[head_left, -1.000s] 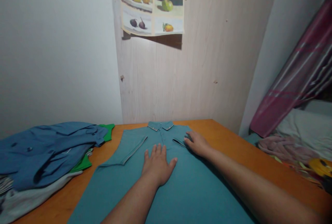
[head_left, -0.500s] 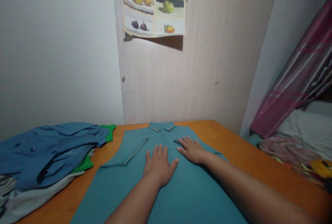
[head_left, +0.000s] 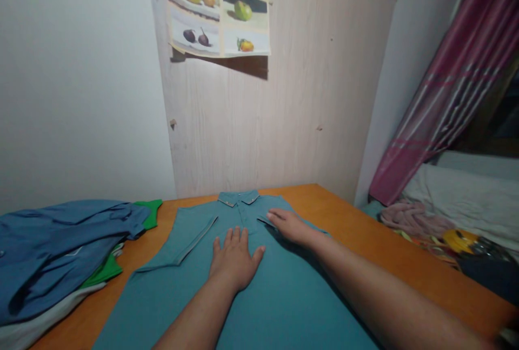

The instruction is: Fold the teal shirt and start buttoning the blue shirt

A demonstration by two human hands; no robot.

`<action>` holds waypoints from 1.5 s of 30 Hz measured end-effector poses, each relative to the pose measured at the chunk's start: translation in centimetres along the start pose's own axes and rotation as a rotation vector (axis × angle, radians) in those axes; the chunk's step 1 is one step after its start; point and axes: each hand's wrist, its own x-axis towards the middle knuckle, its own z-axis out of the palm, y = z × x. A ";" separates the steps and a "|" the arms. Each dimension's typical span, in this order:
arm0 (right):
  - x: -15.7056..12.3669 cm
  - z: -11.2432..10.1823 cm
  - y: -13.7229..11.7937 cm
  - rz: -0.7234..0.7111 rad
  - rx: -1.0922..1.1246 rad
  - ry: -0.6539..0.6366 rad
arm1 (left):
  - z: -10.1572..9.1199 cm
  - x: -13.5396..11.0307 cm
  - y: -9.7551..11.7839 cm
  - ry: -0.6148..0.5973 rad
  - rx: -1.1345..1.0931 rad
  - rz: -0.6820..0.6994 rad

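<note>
In the head view, I watched a teal short-sleeved collared fabric shirt (head_left: 284, 296) lying flat on an orange-brown wooden surface (head_left: 340, 212), collar by the far edge. The left hand (head_left: 235, 258) was spread on its front, gripping nothing. The right hand (head_left: 291, 226), fingers loosely extended, was over the inward-folded sleeve towards the right edge; contact I couldn't tell. I judged that dragging there could ruck the cloth, especially if the left palm pressed too lightly.

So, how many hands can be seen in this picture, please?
2. The left hand lies spread on the front of the teal shirt; the right hand is farther right, over the shirt.
</note>
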 end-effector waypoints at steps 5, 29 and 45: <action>0.2 -5.1 0.8 0.246 0.385 0.281 | 0.1 0.3 -0.1 -0.009 0.000 0.006; -3.9 -6.3 5.1 0.705 0.959 0.402 | 0.3 0.6 -0.3 -0.011 -0.016 0.014; -3.2 -0.8 0.6 0.577 0.825 0.364 | 0.2 0.1 0.2 -0.017 -0.050 -0.012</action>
